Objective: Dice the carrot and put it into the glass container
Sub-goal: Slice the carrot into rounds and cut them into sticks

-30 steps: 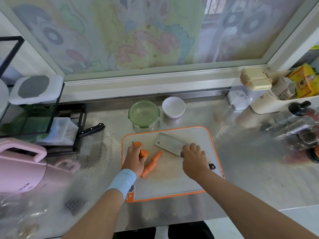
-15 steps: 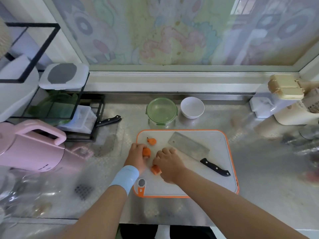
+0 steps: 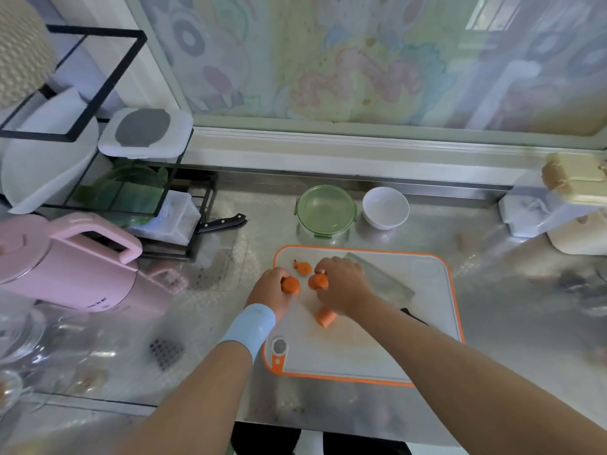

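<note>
On the orange-rimmed white cutting board (image 3: 423, 323), my left hand (image 3: 272, 292) grips one carrot chunk (image 3: 290, 285) with its cut face showing. My right hand (image 3: 343, 284) holds a second carrot chunk (image 3: 318, 281) just to the right of it. The carrot top end (image 3: 303, 267) lies loose behind them, and another carrot piece (image 3: 325, 316) lies under my right wrist. The cleaver (image 3: 384, 280) rests flat on the board, partly hidden by my right forearm. The green-lidded glass container (image 3: 325, 210) stands behind the board.
A white bowl (image 3: 386, 208) sits right of the container. A pink kettle (image 3: 65, 261) and a black rack with a knife handle (image 3: 223, 222) stand to the left. White and cream boxes (image 3: 558, 198) are at the right.
My right hand let go of the cleaver, which now lies on the board, and moved left to take a carrot chunk. The camera view shifted left.
</note>
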A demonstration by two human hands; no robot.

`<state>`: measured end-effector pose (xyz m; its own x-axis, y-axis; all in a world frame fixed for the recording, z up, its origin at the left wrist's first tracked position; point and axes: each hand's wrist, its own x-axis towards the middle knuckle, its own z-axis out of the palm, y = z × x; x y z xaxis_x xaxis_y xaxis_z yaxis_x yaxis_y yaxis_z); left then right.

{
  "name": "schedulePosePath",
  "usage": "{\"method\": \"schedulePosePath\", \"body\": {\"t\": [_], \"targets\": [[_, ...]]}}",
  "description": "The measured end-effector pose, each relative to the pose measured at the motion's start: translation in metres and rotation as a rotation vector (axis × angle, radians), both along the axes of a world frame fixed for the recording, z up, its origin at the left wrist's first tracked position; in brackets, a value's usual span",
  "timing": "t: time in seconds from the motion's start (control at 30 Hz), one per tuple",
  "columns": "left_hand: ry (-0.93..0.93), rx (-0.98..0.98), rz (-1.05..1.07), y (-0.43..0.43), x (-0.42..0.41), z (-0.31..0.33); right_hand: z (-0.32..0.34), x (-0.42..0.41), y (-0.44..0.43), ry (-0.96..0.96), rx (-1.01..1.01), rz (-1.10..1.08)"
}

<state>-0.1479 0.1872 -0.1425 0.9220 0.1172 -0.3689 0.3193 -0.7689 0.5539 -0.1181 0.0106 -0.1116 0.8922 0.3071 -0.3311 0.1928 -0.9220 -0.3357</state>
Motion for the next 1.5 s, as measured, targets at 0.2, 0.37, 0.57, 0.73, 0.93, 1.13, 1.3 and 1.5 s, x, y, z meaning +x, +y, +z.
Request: {"method": "schedulePosePath", "body": {"t": [0.2,0.37,0.57,0.73,0.93,1.13,1.3,1.5], "targets": [[0.001,-0.062,0.043,-0.014,0.011,-0.001,-0.012,0.012,0.000,-0.016,-0.104,0.087],[0.024,-0.068,0.025,-0.018,0.019,0.002,-0.012,0.000,-0.006,-0.015,0.015,0.047],[-0.134,-0.053,0.049,-0.017,-0.005,0.004,-0.005,-0.035,-0.028,-0.026,0.083,0.212],[-0.174,-0.020,-0.079,-0.018,-0.028,0.007,-0.016,-0.048,-0.025,0.025,-0.074,0.402],[0.054,-0.226,-0.133,-0.022,-0.043,0.013,-0.011,-0.049,-0.005,0.176,0.277,-0.001],[0.062,-0.193,-0.125,-0.014,-0.040,0.016,-0.006,-0.046,0.012,0.270,0.419,-0.263],[0.081,-0.068,-0.116,-0.007,-0.032,0.014,-0.004,-0.044,0.012,0.329,0.470,-0.218],[-0.086,0.083,-0.050,-0.012,-0.028,0.010,-0.006,-0.039,-0.012,0.172,0.315,-0.341]]}}
